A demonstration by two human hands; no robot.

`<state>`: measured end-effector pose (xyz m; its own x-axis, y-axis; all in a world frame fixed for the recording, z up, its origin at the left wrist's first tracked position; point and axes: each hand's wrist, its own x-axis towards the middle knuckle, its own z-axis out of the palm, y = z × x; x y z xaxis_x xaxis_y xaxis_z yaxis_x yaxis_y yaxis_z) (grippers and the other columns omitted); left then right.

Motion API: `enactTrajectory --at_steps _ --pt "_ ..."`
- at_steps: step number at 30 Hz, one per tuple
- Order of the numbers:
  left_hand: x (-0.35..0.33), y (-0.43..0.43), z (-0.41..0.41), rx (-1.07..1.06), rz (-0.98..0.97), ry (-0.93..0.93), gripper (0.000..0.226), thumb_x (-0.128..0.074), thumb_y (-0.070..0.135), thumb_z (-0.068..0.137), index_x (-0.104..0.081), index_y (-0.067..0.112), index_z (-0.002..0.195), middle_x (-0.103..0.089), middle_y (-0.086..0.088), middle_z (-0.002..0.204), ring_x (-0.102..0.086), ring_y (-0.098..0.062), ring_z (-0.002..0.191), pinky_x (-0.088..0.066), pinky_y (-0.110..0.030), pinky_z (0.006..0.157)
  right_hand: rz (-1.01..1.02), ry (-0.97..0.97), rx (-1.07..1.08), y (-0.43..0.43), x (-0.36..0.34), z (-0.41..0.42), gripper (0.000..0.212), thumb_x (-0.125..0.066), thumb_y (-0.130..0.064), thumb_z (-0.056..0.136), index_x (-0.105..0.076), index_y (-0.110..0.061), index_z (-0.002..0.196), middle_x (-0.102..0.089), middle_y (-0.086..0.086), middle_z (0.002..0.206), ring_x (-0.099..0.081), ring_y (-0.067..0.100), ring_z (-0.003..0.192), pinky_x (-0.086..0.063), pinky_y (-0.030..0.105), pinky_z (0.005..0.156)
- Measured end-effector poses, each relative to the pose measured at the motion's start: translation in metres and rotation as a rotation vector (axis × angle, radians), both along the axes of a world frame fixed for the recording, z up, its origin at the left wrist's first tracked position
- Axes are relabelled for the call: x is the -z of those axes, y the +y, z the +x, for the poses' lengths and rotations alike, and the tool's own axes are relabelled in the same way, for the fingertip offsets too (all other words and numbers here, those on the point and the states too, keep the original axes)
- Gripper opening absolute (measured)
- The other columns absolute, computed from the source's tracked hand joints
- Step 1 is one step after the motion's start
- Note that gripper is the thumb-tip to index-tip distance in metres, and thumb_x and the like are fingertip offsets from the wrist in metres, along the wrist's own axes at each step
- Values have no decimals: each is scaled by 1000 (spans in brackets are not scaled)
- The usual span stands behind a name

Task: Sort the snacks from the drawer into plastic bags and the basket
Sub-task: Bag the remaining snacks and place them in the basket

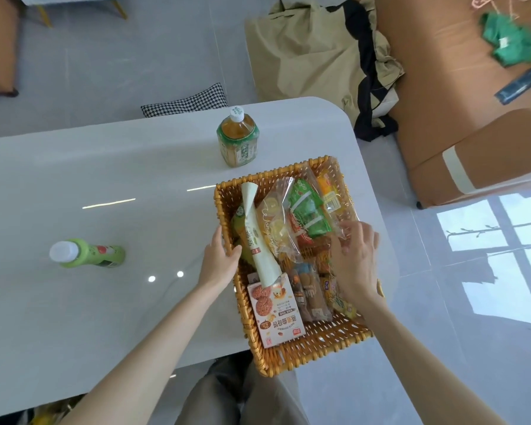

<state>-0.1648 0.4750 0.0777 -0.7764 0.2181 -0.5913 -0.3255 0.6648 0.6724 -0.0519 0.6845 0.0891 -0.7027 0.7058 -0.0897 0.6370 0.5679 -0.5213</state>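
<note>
At the right near corner of the white table (105, 179): one woven yellow wicker basket (304, 348), overhanging the near edge, left rim gripped by the left hand (219, 259); inside, a clear plastic bag (281, 191) of snack packets, a pale roll of plastic bags (259, 237) and an orange-and-white cardboard cookie box (276, 314). Fingers of the right hand (356, 259) curl on the bag's right edge, apparently pinching it. Handling: keep the rim steadied and gather the bag's mouth before lifting, lest packets spill.
</note>
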Motion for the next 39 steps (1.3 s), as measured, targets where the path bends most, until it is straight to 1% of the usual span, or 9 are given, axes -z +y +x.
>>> enactTrajectory --at_steps 4,7,11,14,18,22,29,35,39 --pt "2 -3 19 48 -33 -94 75 -53 23 97 -4 26 153 -28 -1 155 -40 -25 136 -40 -43 104 -38 -178 63 1 3 23 49 -53 -18 91 -38 -26 137 -25 8 153 -21 29 135 -30 48 106" --pt "5 -9 33 87 -29 -132 84 -54 18 96 7 31 152 -33 -2 153 -53 -26 123 -50 -40 90 80 -309 43 4 7 26 55 -47 -22 92 -28 -31 142 -28 8 151 -27 31 133 -21 51 108" --pt "13 -12 40 78 -20 -83 94 -59 9 92 9 39 149 -32 -2 153 -50 -26 127 -52 -44 92 -85 -306 48 16 21 28 75 -47 -16 89 -10 -47 146 -47 12 131 -52 35 109 -42 51 94" --pt "21 -10 42 46 -38 -55 97 -61 8 91 9 44 148 -38 -2 149 -52 -25 123 -51 -40 89 -148 -238 0 28 34 30 85 -47 -6 88 -4 -50 146 -54 13 109 -54 31 90 -49 45 77" --pt "28 -8 42 20 -63 -43 102 -65 10 89 10 51 145 -43 0 146 -57 -23 117 -54 -40 85 -133 -225 -16 37 42 29 79 -45 -11 97 0 -55 144 -44 9 103 -49 29 91 -44 45 79" --pt "29 9 36 -10 -40 -68 104 -65 7 88 7 57 143 -42 0 147 -50 -22 126 -52 -49 92 -90 -198 -23 53 43 29 76 -42 -12 98 0 -53 146 -45 12 110 -45 31 98 -43 48 83" --pt "29 90 29 5 -91 -21 96 -60 4 90 3 45 149 -43 -5 146 -55 -22 117 -51 -31 80 -140 -232 40 125 43 32 79 -37 -8 97 4 -58 143 -43 13 112 -42 35 107 -41 49 84" --pt "30 111 30 -30 -127 22 93 -58 4 92 2 46 149 -41 -4 148 -54 -25 121 -54 -40 87 -148 -212 39 140 45 27 74 -35 -9 98 1 -52 146 -44 11 117 -41 33 109 -44 50 85" --pt "24 115 46 -86 -157 62 73 -46 11 99 -4 38 152 -41 -3 149 -54 -24 122 -51 -38 89 -203 -232 -6 142 29 30 73 -42 -18 96 0 -53 146 -42 9 119 -42 32 110 -45 50 88"
